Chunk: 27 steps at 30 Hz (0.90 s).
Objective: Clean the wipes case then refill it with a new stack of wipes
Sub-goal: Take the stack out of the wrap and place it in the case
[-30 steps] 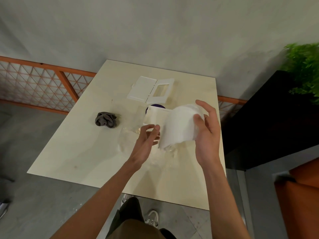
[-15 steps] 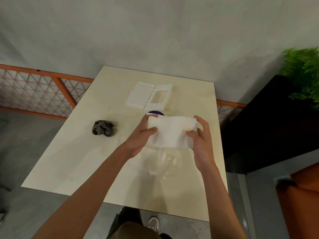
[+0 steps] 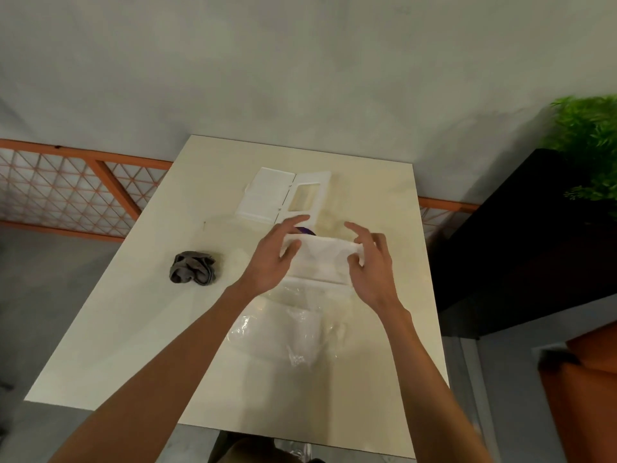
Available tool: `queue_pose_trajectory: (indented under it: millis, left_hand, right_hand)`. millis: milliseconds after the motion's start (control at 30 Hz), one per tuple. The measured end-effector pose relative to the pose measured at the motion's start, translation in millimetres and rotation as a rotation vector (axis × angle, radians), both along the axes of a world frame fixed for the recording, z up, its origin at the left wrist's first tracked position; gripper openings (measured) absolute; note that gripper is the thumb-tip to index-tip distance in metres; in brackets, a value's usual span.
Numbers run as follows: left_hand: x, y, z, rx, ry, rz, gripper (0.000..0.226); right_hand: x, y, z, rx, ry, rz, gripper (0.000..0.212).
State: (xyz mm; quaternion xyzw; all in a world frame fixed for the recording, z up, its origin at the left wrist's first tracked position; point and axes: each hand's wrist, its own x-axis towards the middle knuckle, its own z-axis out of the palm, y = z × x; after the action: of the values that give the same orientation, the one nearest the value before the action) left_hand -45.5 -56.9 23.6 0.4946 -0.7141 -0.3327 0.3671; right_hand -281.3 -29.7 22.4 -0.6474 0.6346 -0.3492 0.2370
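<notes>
Your flat white stack of folded wipes sits between your two hands, over the middle of the cream tabletop and a little toward its right edge. Whether it rests on the surface or hangs just above it cannot be told. Its long axis runs left to right, one short end at each hand. Your left hand has its fingers straight and spread, the thumb laid on the left end, gripping nothing. Your right hand has its fingers curled round the right end with the thumb beneath, holding it in a light pinch. The white plastic wipes case lies straight beyond the stack, toward the far edge. It is opened flat, with the solid half to the left and the half with the rectangular window to the right. Each half runs lengthwise from far to near, slightly tilted, so the stack lies crosswise to it. You will probably have to carry the stack away from you and give it about a quarter turn before it drops in. Your left hand is the nearer one, its forefinger almost at the case's near edge. The crumpled grey cloth lies toward the left edge, and the clear plastic wrapper lies on the near side of your hands.
</notes>
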Motion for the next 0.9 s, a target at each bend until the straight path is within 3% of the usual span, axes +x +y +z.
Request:
queue_pose_trajectory:
  millis: [133, 367, 600, 700, 900]
  left_hand:
    - [0, -6, -26, 0.025, -0.118, -0.038, 0.050]
    - [3, -34, -35, -0.019, -0.100, 0.015, 0.060]
    - [14, -52, -31, 0.114, -0.191, -0.029, 0.046]
    - [16, -52, -31, 0.196, -0.296, -0.119, 0.051]
    - [17, -59, -34, 0.210, -0.370, -0.153, 0.076]
  right_hand:
    - [1, -3, -19, 0.048, 0.118, 0.028, 0.064]
    - [-7, -23, -24, 0.012, 0.005, -0.061, 0.060]
    - [-18, -37, -28, 0.086, 0.072, -0.010, 0.042]
    - [-20, -41, -34, 0.225, 0.158, 0.049, 0.044]
    - [-17, -45, -31, 0.276, 0.282, 0.112, 0.049]
